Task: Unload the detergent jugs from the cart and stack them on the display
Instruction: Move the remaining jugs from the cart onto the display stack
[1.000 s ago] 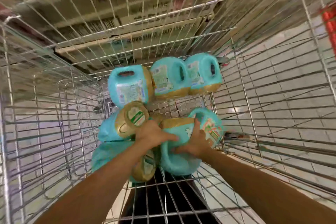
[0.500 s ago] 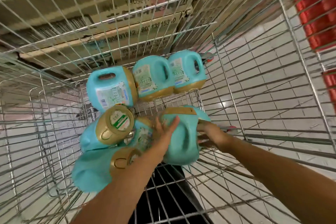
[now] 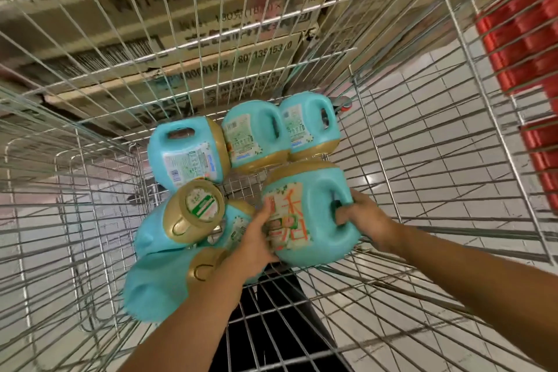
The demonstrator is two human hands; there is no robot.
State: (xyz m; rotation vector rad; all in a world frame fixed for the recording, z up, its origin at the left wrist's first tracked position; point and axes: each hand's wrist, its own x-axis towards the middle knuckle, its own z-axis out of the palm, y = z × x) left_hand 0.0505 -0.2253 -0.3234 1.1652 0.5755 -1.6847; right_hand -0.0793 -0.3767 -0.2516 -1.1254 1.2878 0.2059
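Several turquoise detergent jugs with gold caps lie in the wire cart (image 3: pixel 422 178). My right hand (image 3: pixel 367 222) grips the handle of one jug (image 3: pixel 317 208), held with its label facing up. My left hand (image 3: pixel 256 243) presses flat against that jug's left side. Three jugs (image 3: pixel 256 136) lie in a row at the cart's far end. Beside my left arm, a jug (image 3: pixel 193 211) points its gold cap at me, and another jug (image 3: pixel 157 284) lies below it.
Cardboard boxes (image 3: pixel 187 27) with printed text stand beyond the cart's far wall. Red packages (image 3: pixel 525 36) are stacked at the right. White floor tiles (image 3: pixel 437 118) show through the wire sides.
The held jug has turned so its label faces up. My right hand has closed round its handle, and my left hand has shifted onto its side.
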